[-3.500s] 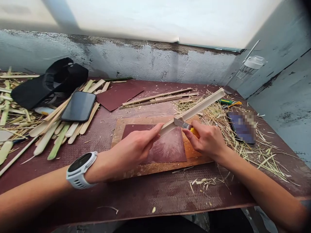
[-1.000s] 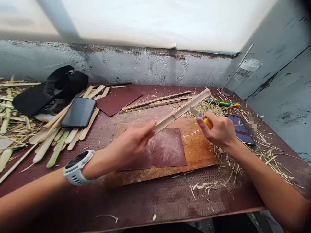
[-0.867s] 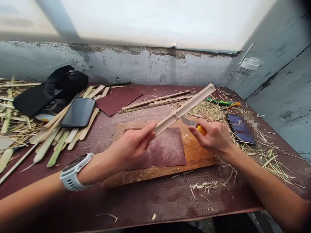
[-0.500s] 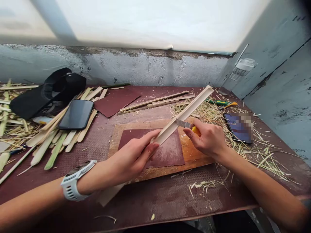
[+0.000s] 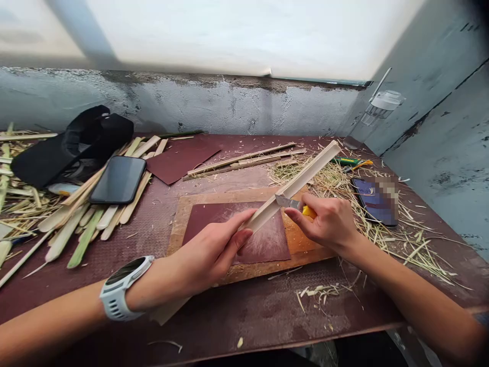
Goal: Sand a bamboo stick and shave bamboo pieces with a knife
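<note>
My left hand [image 5: 214,250] is closed round the lower part of a pale bamboo strip [image 5: 301,178], which looks channelled along its length and slants up to the right. In my right hand [image 5: 328,221] is a utility knife [image 5: 308,212] with a yellow handle, mostly hidden by the fingers. Its metal blade touches the strip's edge near the middle. Below both hands lies a dusty dark-red sheet, seemingly sandpaper [image 5: 267,244], on a wooden board [image 5: 309,242]. The lower end of the strip shows under my left forearm.
A phone [image 5: 119,179] rests on flat bamboo strips [image 5: 64,239] at left, beside a black cap [image 5: 72,145]. Another phone [image 5: 376,201] lies among shavings [image 5: 382,239] at right. Behind the board are narrow strips [image 5: 244,160] and another dark-red sheet [image 5: 181,160]. A green-and-yellow tool [image 5: 347,161] lies at back right.
The bamboo strip has rolled slightly, and its upper end sits a little lower and further right. My left wrist has turned, showing more of the watch face. The knife blade stays at the strip.
</note>
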A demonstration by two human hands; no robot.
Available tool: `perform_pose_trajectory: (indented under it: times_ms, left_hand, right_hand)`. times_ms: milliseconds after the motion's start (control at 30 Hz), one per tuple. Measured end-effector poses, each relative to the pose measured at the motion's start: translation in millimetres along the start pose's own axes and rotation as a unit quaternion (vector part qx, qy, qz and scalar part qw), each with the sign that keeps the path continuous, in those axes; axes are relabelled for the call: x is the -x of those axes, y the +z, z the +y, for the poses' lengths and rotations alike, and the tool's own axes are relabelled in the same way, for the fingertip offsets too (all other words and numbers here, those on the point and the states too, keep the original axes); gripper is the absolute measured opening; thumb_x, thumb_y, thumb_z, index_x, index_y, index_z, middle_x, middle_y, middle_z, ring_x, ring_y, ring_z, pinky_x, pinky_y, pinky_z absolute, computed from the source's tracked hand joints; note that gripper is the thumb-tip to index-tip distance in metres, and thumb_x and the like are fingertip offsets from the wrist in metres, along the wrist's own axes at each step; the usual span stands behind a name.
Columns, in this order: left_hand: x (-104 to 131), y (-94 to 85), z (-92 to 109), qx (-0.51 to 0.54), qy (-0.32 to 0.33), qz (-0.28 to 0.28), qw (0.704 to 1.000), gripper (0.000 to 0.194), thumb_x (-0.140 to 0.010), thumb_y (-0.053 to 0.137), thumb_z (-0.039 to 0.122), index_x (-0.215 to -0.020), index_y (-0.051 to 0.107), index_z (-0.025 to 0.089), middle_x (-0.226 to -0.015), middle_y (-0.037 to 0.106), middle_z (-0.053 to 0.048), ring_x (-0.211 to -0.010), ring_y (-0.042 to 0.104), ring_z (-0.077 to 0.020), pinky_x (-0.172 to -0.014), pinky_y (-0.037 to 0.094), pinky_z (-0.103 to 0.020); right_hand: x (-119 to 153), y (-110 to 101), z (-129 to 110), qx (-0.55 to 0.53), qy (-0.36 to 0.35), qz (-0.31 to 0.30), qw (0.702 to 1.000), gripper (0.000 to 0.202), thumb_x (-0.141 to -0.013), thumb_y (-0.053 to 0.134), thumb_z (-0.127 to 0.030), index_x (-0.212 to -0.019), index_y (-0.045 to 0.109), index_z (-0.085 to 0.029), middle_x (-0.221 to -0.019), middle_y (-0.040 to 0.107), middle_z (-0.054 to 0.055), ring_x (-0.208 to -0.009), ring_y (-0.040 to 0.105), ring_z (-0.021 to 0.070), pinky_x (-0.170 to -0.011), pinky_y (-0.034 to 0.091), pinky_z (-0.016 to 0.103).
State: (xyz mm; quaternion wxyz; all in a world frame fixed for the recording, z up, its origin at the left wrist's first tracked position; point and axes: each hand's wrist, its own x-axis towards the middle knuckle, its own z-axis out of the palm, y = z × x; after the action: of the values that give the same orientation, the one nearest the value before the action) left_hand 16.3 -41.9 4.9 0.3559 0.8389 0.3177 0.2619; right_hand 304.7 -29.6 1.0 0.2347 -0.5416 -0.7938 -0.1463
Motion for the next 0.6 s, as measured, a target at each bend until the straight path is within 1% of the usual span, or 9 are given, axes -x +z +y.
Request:
perform_pose_trajectory:
  times_ms: [133,267,433,500,600]
  left_hand:
    - [1,-0.9,1,-0.004,-0.003,0.005,1.000,0.037,-0.113,0.041,0.024,-0.149,0.043,0.020,-0.072,0.059,0.008,-0.059,0.054,-0.0060,-0.058,0.041,-0.016]
    - [1,0.2,2,-0.004,0.001,0.003,1.000,0.039,-0.113,0.039,0.023,-0.151,0.041,0.018,-0.072,0.058,0.008,-0.059,0.053,-0.0068,-0.058,0.040,-0.018]
    - [0,-0.4,2,-0.029,0.006,0.009,1.000,0.043,-0.111,0.040,0.022,-0.153,0.042,0.016,-0.071,0.054,0.007,-0.058,0.048,-0.0082,-0.057,0.038,-0.020]
    - [-1,-2.8,4,-0.014,-0.013,0.002,1.000,0.041,-0.111,0.040,0.025,-0.151,0.046,0.017,-0.070,0.054,0.007,-0.057,0.047,-0.0086,-0.056,0.037,-0.021]
    - [-3,-6.0,5,0.032,-0.061,-0.014,0.998,0.038,-0.113,0.038,0.032,-0.145,0.053,0.019,-0.066,0.053,0.007,-0.054,0.047,-0.0088,-0.053,0.036,-0.020]
  right_hand:
    - [1,-1,-2,0.007,-0.014,0.010,1.000,0.067,-0.099,0.045,-0.075,-0.063,0.059,-0.021,-0.047,0.056,0.000,-0.042,0.053,0.0133,-0.048,0.021,0.028]
    - [2,-1,-2,-0.008,-0.013,0.011,1.000,0.063,-0.099,0.047,-0.073,-0.069,0.064,-0.021,-0.049,0.058,0.000,-0.043,0.056,0.0136,-0.049,0.023,0.028]
    - [-3,-2,1,0.025,0.000,0.006,1.000,0.070,-0.098,0.041,-0.079,-0.066,0.063,-0.020,-0.049,0.058,0.001,-0.044,0.052,0.0135,-0.050,0.020,0.029]
    - [-6,-2,3,0.038,0.006,-0.012,0.999,0.073,-0.096,0.038,-0.082,-0.066,0.063,-0.020,-0.050,0.058,0.002,-0.043,0.050,0.0129,-0.050,0.018,0.029]
    - [-9,-1,4,0.038,0.015,-0.037,0.998,0.076,-0.096,0.033,-0.084,-0.065,0.063,-0.021,-0.050,0.057,0.002,-0.044,0.048,0.0126,-0.050,0.018,0.029]
